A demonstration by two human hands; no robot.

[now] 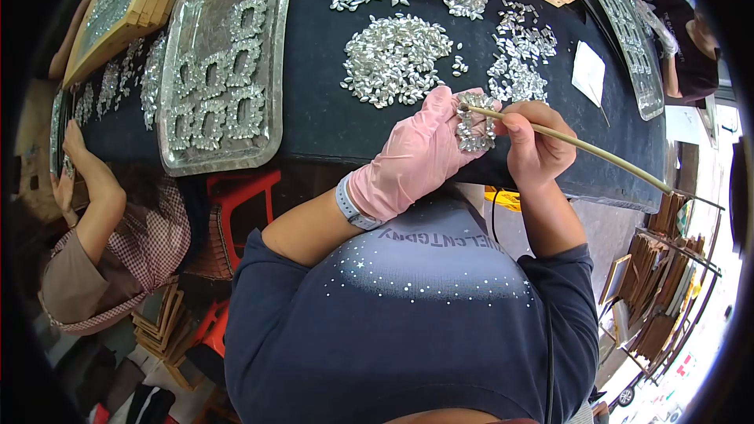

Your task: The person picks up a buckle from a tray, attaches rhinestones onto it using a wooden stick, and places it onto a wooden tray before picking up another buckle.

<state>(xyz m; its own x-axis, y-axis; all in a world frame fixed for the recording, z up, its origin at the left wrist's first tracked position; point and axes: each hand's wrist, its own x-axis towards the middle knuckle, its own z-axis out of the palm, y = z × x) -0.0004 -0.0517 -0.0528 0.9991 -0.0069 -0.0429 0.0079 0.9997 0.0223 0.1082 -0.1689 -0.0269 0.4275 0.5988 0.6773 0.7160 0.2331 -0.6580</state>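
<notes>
Head view: your pink-gloved left hand [412, 153] has its fingers curled round a silvery stone-studded frame [476, 144], near the dark table's [314, 110] close edge. Your bare right hand [542, 145] pinches a thin stick [616, 160], thumb against fingers, its tip at the frame's far end.

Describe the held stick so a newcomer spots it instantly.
At the dark table, find the bare right hand beside the pink-gloved left hand. The right hand grips the stick, its tip at the glittering ornament in the left. It is long, straight and tan, unlike the silvery stones.
</notes>
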